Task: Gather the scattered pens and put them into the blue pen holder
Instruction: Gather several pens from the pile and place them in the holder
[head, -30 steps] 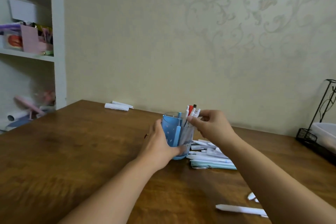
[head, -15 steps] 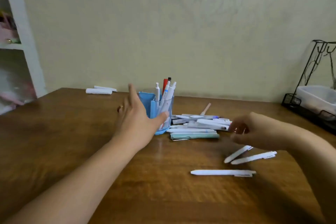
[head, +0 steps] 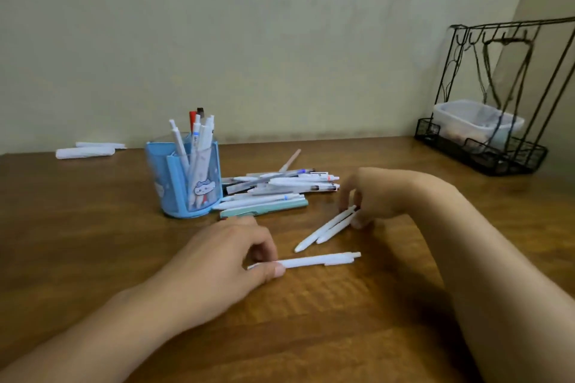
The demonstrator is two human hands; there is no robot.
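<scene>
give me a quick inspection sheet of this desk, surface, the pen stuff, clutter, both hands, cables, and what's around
Surface: brown wooden table.
Job's things: blue pen holder upright with several pens; pile of pens lying right of it.
Clutter: white rolled items at the far left edge.
Grippers: left hand pinches a single white pen; right hand holds two white pens.
Cables: nothing seen.
Surroundings: black wire rack holding a clear plastic container; pale wall.
</scene>
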